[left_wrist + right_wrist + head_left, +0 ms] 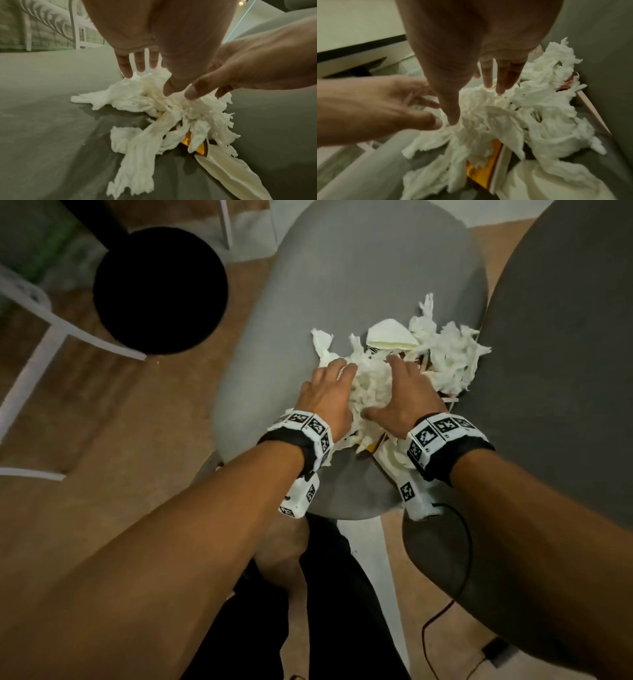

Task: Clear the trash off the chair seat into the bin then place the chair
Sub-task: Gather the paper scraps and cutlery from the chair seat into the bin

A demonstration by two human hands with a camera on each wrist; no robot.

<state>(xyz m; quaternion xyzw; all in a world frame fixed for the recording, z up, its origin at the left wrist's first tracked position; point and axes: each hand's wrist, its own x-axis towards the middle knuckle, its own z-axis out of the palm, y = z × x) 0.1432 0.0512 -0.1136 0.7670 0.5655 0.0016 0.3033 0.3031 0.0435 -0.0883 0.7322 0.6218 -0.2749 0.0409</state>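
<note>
A heap of crumpled white tissue (pixel 452 361) lies on the grey chair seat (pixel 342 285), against the dark chair back (pixel 565 371). Mixed into it are a flattened paper cup (pixel 390 335), a yellow wrapper (pixel 488 169) and a thin wooden stick (pixel 594 112). My left hand (pixel 334 385) and right hand (pixel 400 385) sit side by side on the near part of the heap. In the left wrist view the left hand's fingers (pixel 126 67) are straight with their tips on the tissue (pixel 137 100). The right hand's fingers (pixel 501 81) also reach straight down onto the tissue (pixel 547 121). Neither hand has closed round anything.
A round black bin (pixel 161 289) stands on the wooden floor to the left of the chair. A white chair frame (pixel 41 337) is at the far left. A black cable (pixel 466 559) hangs from my right wrist. My legs are below the seat's front edge.
</note>
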